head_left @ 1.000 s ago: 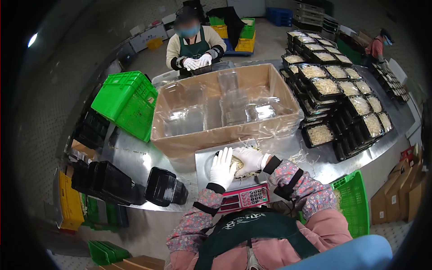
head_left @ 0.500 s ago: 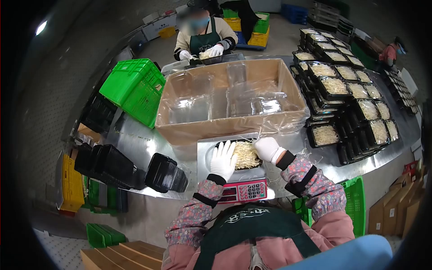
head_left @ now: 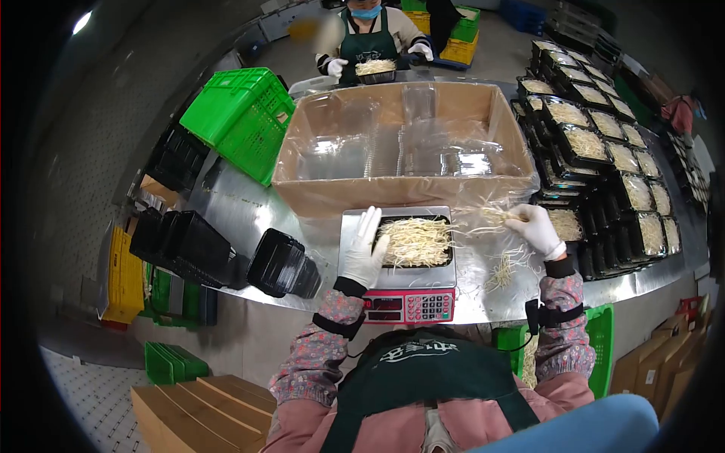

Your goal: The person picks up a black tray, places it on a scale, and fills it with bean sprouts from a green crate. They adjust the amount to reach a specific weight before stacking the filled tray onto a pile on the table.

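A black tray of pale bean sprouts (head_left: pixel 414 241) sits on a steel scale (head_left: pixel 400 281) with a red keypad. My left hand (head_left: pixel 364 251), in a white glove, rests flat against the tray's left side, fingers apart. My right hand (head_left: pixel 535 227), also gloved, is off to the right of the scale and pinches a few sprouts (head_left: pixel 495 216) above the metal table (head_left: pixel 226 249). Loose sprouts (head_left: pixel 507 266) lie on the table under it.
A big cardboard box (head_left: pixel 404 192) lined with plastic holds clear lids behind the scale. Stacks of filled black trays (head_left: pixel 596 151) stand at the right, empty black trays (head_left: pixel 283 264) and green crates (head_left: pixel 240 121) at the left. A person (head_left: pixel 370 38) works across the table.
My right hand left the tray and moved right with a pinch of sprouts. My left hand stayed at the tray's left side. The view shifted downward.
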Motion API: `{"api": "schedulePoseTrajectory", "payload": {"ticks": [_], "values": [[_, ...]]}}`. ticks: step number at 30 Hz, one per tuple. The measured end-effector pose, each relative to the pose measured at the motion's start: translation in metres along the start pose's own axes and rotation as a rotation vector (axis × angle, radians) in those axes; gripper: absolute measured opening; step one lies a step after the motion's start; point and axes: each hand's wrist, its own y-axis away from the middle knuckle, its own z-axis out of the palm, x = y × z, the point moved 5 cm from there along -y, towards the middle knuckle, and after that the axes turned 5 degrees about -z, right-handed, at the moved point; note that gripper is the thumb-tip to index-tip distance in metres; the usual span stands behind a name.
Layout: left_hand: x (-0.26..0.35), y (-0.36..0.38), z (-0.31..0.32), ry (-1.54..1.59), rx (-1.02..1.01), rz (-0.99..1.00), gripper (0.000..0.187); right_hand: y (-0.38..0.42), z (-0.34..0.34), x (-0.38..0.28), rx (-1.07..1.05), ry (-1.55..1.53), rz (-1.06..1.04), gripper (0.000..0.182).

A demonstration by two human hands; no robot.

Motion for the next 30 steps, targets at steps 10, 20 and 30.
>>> {"api": "schedulePoseTrajectory", "payload": {"ticks": [10, 20, 30], "values": [[-0.053, 0.047, -0.094, -0.035, 0.0, -0.205, 0.083, 0.062, 0.02, 0.184, -0.098, 0.678, 0.092, 0.022], [-0.216, 0.148, -0.127, -0.7, -0.086, -0.848, 0.038, 0.045, -0.005, 0.134, 0.079, 0.187, 0.231, 0.017], [-0.051, 0.067, -0.159, -0.422, 0.517, -0.077, 0.009, 0.029, -0.025, 0.0, 0.316, -0.277, 0.001, 0.018]]}}
